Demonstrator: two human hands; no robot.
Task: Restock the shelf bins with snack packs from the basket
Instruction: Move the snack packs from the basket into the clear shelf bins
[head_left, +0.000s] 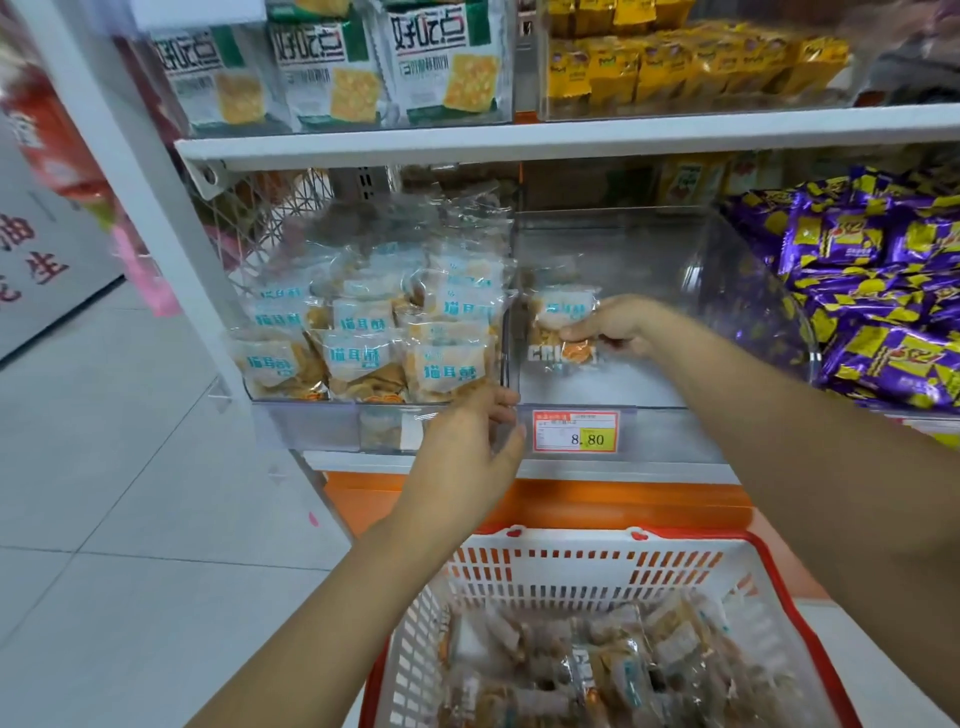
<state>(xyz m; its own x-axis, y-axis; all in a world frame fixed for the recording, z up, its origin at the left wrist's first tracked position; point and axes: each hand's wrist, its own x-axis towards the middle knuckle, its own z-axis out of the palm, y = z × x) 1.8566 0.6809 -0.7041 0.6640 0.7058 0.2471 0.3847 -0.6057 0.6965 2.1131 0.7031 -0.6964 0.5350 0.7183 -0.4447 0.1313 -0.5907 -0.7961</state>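
one snack pack (563, 312) is being pinched at its lower edge by the right hand (613, 325), inside the clear middle bin (649, 249) beside its left wall. the left hand (467, 447) is resting relaxed fingers, holding nothing, on the front rim of the full left bin (306, 421). more packs are lying in the basket (571, 566) below.

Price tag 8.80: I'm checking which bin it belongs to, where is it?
In the head view, the price tag sits just below the middle bin's front edge, immediately right of the left hand.
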